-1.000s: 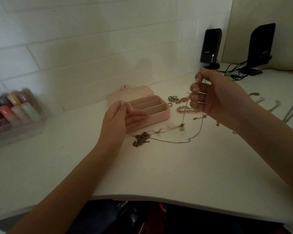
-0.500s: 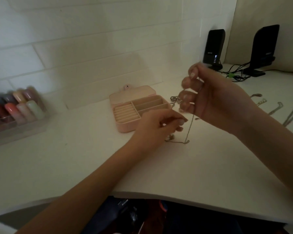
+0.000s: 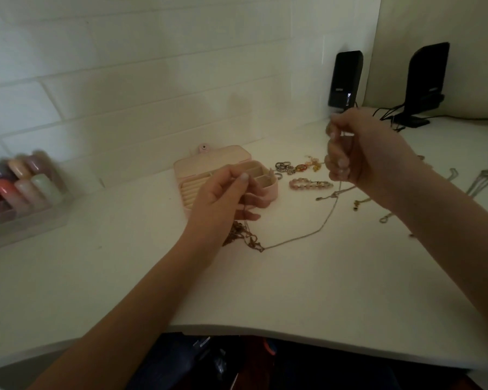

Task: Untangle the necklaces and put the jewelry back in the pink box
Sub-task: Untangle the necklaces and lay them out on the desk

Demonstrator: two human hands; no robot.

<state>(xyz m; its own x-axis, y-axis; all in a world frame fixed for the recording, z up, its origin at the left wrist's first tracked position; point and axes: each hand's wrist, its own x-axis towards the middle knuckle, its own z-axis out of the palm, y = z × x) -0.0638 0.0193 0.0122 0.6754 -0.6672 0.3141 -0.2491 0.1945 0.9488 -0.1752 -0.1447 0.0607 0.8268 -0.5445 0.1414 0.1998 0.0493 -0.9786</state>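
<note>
Since half a second ago the left hand [image 3: 223, 198] has drawn back toward the left and now sits in front of the pink box [image 3: 271, 190], hiding part of it, while the right hand [image 3: 358, 153] has lifted a little higher in the upper right of the middle

Head view: the left hand has its thumb and forefinger pinched together, apparently on a fine strand, though the strand itself is too thin to make out there; the other fingers curl loosely beneath. The right hand is curled into a loose fist and holds a thin chain [image 3: 326, 218] that hangs from it and trails down and left across the white table [image 3: 293, 291] to a tangled clump of necklaces [image 3: 245, 236], which lies just below the left hand. The pink box stands open at the centre of the frame, lid back toward the wall. Right of the box lie a cluster of rings [image 3: 283, 167], a small orange charm piece [image 3: 307, 166] and a pink bead bracelet [image 3: 310, 183]. More chains [image 3: 482, 181] lie at the right edge. A clear tray of nail polish bottles [image 3: 20, 190] sits blurred at the left edge, and two black speakers [image 3: 345, 78] stand in the upper right
</note>
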